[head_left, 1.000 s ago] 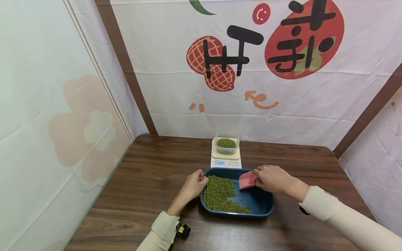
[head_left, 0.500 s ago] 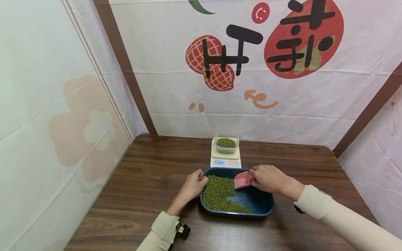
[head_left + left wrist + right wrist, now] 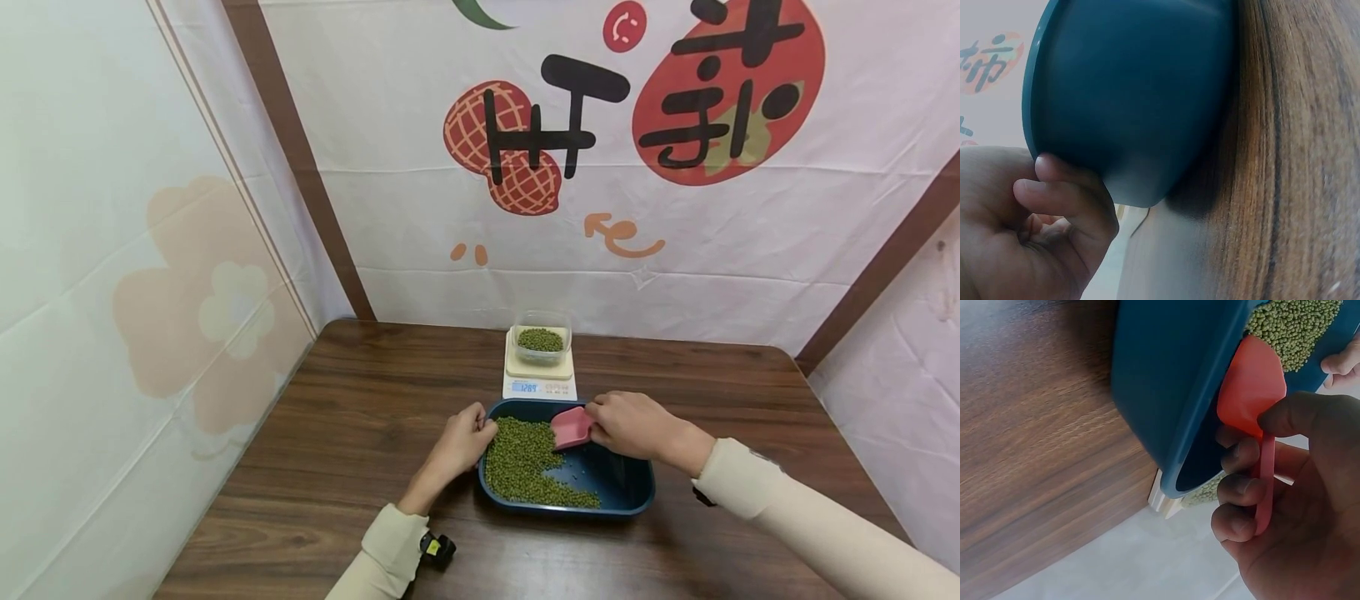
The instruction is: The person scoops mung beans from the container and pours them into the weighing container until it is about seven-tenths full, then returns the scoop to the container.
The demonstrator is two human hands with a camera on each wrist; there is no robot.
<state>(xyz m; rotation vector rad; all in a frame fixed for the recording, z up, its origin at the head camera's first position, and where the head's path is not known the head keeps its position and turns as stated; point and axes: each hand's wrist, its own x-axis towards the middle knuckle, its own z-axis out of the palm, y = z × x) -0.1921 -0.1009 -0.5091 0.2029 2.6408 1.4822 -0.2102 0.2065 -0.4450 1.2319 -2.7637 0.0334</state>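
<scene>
A blue tray (image 3: 622, 505) holds green mung beans (image 3: 521, 462), heaped over its left side and along its near edge. At the tray's left rim my left hand (image 3: 462, 437) pinches the edge between thumb and curled fingers; the left wrist view shows the fingers (image 3: 1066, 194) against the tray's outer wall. My right hand (image 3: 633, 425) grips a pink scoop (image 3: 572, 427) by its handle, inside the tray near the far wall. In the right wrist view the fingers wrap the handle (image 3: 1266, 481), and the scoop's front edge meets the beans.
Right behind the tray stands a kitchen scale (image 3: 540, 387) with a lit display. On it sits a clear plastic container (image 3: 542, 357) partly filled with mung beans. The brown wooden table (image 3: 360, 433) ends at a printed cloth wall (image 3: 420, 300).
My right hand has slid the scoop leftward across the tray, up to the edge of the bean heap. My left hand stays at the rim.
</scene>
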